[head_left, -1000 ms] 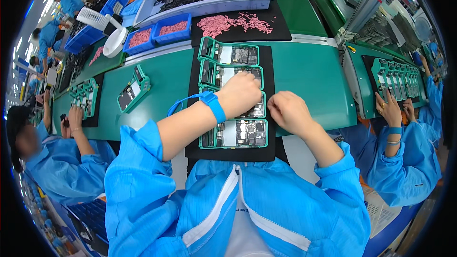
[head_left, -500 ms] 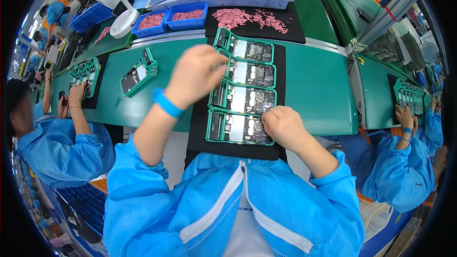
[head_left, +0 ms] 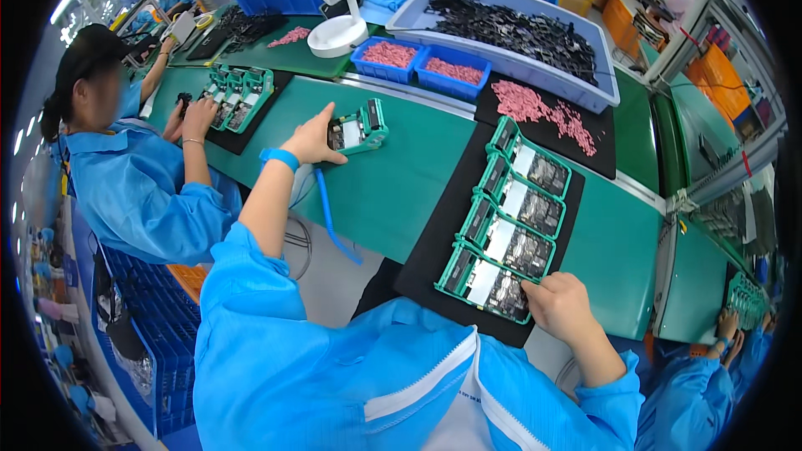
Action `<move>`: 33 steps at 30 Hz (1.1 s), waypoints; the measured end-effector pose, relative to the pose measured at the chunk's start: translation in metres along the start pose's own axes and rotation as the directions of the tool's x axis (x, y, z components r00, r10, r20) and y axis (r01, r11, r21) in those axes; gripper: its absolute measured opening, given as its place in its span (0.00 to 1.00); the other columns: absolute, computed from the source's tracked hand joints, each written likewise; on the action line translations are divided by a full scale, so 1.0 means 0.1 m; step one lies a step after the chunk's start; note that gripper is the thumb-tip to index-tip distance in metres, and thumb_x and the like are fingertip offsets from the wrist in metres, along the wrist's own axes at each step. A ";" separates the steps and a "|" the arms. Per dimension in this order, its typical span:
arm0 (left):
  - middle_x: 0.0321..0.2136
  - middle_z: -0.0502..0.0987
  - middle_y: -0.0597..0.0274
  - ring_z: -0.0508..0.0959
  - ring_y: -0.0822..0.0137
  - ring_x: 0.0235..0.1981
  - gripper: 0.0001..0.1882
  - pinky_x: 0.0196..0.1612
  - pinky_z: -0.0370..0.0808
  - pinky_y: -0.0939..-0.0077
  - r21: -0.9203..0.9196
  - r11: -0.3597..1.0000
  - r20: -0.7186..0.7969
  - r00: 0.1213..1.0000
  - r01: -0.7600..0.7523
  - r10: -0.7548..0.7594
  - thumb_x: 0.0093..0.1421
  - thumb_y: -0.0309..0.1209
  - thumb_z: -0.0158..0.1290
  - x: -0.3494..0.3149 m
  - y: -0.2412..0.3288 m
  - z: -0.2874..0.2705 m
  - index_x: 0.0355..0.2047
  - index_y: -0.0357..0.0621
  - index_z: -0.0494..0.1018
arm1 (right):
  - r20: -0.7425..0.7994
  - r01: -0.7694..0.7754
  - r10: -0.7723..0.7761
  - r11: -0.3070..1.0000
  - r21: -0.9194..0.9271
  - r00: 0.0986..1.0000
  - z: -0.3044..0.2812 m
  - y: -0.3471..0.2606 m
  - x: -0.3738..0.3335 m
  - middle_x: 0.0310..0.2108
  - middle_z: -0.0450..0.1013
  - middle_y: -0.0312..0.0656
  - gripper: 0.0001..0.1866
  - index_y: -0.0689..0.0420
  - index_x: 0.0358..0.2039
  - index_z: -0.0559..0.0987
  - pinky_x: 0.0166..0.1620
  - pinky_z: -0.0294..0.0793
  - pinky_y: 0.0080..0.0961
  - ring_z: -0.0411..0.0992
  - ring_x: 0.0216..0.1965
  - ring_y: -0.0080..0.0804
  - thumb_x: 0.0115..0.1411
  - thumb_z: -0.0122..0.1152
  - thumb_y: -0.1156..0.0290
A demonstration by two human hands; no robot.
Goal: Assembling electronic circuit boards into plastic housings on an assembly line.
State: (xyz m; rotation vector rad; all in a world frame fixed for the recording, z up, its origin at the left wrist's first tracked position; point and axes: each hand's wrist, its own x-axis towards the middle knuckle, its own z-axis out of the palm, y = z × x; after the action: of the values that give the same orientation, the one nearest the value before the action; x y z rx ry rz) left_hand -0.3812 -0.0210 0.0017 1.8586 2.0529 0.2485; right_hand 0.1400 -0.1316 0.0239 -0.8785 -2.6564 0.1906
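My left hand (head_left: pixel 311 139) reaches out to the left, thumb and fingers spread around the near-left end of a single green fixture (head_left: pixel 373 135) that holds an opened, phone-like device. Whether the fingers touch it, I cannot tell. On a black mat stands a row of several green fixtures (head_left: pixel 474 192), each carrying an opened device with a silver block (head_left: pixel 499 236) and a dark circuit board (head_left: pixel 528 251). My right hand (head_left: pixel 561 305) is closed, its thumb and fingertips pinching the right edge of the nearest fixture in that row.
Behind the row lie pink pieces (head_left: pixel 535 108) on a black mat (head_left: pixel 606 138), blue trays (head_left: pixel 447 81) of pink pieces, and a large bin (head_left: pixel 606 88) of black parts. A white fan (head_left: pixel 334 38) stands farther left. Co-workers sit on both sides; the left one handles similar fixtures (head_left: pixel 242 100).
My left hand has moved from above the row leftward to the single fixture, its fingers spreading. My right hand stays at the nearest fixture's edge. The view has swung left.
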 end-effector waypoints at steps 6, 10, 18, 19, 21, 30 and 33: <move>0.44 0.73 0.45 0.73 0.46 0.46 0.57 0.50 0.71 0.59 -0.020 0.977 -0.392 0.901 -0.210 0.185 0.33 0.34 0.68 -0.20 0.47 -0.01 0.64 0.37 0.51 | -0.369 -0.165 0.256 0.951 0.262 0.893 -0.15 0.08 0.39 0.20 0.69 0.42 0.07 0.62 0.29 0.79 0.25 0.66 0.25 0.68 0.21 0.32 0.48 0.60 0.83; 0.40 0.73 0.49 0.73 0.49 0.42 0.58 0.48 0.71 0.59 -0.049 0.916 -0.583 0.756 -0.398 0.297 0.34 0.34 0.67 -0.31 1.29 -0.03 0.65 0.39 0.48 | -0.355 -0.249 0.473 0.816 0.521 0.807 -0.26 0.11 0.82 0.33 0.72 0.42 0.16 0.63 0.42 0.76 0.33 0.71 0.22 0.71 0.32 0.28 0.51 0.61 0.81; 0.41 0.70 0.45 0.70 0.46 0.44 0.59 0.48 0.68 0.58 -0.167 0.724 -0.635 0.635 -0.670 0.441 0.36 0.32 0.68 -0.40 3.10 0.29 0.66 0.36 0.45 | -0.386 0.227 0.761 0.312 0.923 0.522 -0.13 0.28 1.59 0.51 0.64 0.44 0.27 0.58 0.57 0.54 0.54 0.67 0.27 0.66 0.52 0.29 0.61 0.56 0.75; 0.44 0.69 0.44 0.70 0.46 0.46 0.61 0.50 0.68 0.57 -0.210 0.690 -0.605 0.646 -0.693 0.465 0.36 0.32 0.69 -0.36 3.18 0.36 0.66 0.36 0.43 | -0.386 0.224 0.800 0.316 0.922 0.460 -0.14 0.42 1.56 0.50 0.66 0.43 0.23 0.59 0.55 0.56 0.52 0.68 0.27 0.67 0.50 0.28 0.64 0.53 0.74; 0.49 0.67 0.40 0.67 0.44 0.51 0.65 0.55 0.66 0.57 -0.354 0.630 -0.447 0.717 -0.691 0.535 0.37 0.34 0.70 -0.30 3.32 0.44 0.67 0.37 0.37 | -0.311 0.335 0.839 0.166 0.928 0.446 -0.19 0.71 1.38 0.49 0.66 0.42 0.21 0.57 0.55 0.58 0.52 0.70 0.28 0.68 0.49 0.28 0.65 0.51 0.75; 0.51 0.70 0.46 0.72 0.54 0.52 0.41 0.55 0.68 0.63 -0.507 0.703 -0.337 0.865 -0.499 0.371 0.50 0.31 0.64 0.27 2.81 0.83 0.62 0.37 0.57 | -0.149 0.069 0.928 0.133 0.989 0.342 -0.27 1.88 0.07 0.45 0.70 0.41 0.24 0.56 0.57 0.61 0.46 0.75 0.30 0.71 0.44 0.29 0.63 0.56 0.72; 0.53 0.69 0.46 0.71 0.54 0.54 0.40 0.56 0.67 0.61 -0.542 0.753 -0.245 0.928 -0.372 0.282 0.52 0.33 0.62 0.24 2.62 0.91 0.63 0.41 0.57 | -0.127 0.055 0.932 0.115 0.992 0.338 -0.28 2.05 -0.20 0.45 0.70 0.42 0.25 0.56 0.58 0.61 0.46 0.75 0.31 0.72 0.45 0.30 0.62 0.57 0.73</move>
State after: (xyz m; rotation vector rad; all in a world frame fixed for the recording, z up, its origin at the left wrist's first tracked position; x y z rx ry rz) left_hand -0.1063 0.0241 0.0104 1.8063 1.4588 1.0180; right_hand 0.2789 0.0204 -0.0018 -1.0472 -0.7596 1.0926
